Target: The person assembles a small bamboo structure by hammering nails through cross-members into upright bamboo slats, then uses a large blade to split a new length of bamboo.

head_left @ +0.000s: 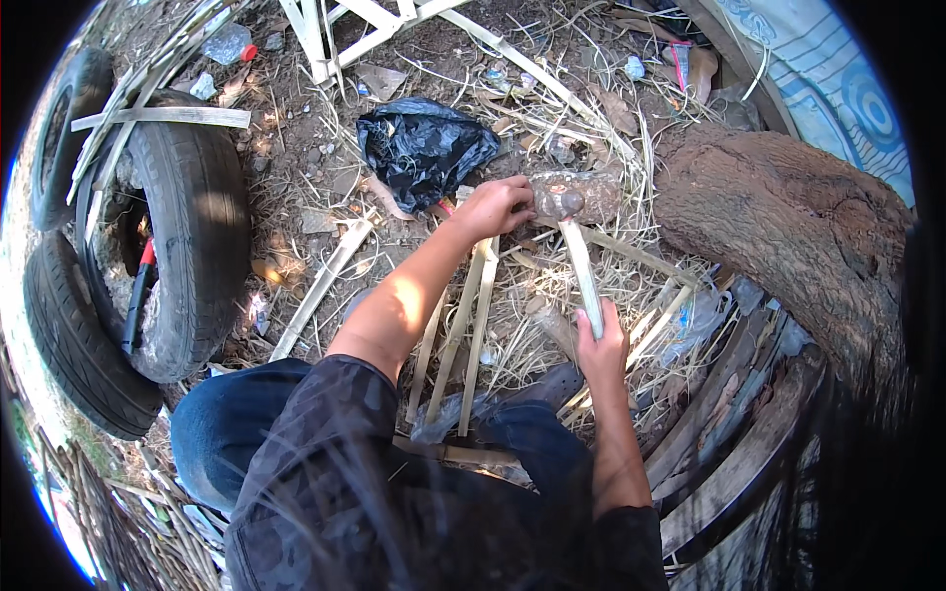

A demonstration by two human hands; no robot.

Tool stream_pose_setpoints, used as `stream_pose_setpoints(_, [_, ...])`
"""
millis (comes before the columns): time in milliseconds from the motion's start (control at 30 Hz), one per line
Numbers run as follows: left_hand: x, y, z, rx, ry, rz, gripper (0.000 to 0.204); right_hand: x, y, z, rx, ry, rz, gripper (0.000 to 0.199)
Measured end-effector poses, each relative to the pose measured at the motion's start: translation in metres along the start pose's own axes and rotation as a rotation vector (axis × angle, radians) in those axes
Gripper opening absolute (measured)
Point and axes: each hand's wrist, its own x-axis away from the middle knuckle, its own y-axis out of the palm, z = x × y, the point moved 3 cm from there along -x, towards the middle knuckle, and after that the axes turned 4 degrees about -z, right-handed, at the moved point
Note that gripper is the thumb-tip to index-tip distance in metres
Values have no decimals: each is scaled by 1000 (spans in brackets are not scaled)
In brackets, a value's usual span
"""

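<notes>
My right hand is wrapped round the pale wooden handle of a hammer. The hammer's dark metal head lies over a rough, whitish block, which could be stone or wood. Left of the head, at the block's edge, the fingers of my left hand are pinched together; whatever they hold is too small or hidden to make out. Below that hand, split bamboo strips run toward my knees, and a crosswise strip stretches right from beside the block.
A black plastic bag lies just beyond my left hand. Old tyres stand at the left, a red-and-black handled tool inside one. A thick trunk blocks the right side. More bamboo strips lie at the far side, among shavings.
</notes>
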Motion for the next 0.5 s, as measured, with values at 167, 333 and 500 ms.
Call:
stream_pose_setpoints(167, [0, 0, -4, 24, 32, 42, 20, -3, -4, -6, 105, 79, -108, 24])
stream_pose_setpoints(333, [-2, 2, -4, 38, 44, 24, 22, -1, -5, -7, 88, 37, -81, 24])
stream_pose_setpoints(500, [-3, 4, -9, 36, 41, -16, 25, -1, -4, -8, 105, -27, -42, 25])
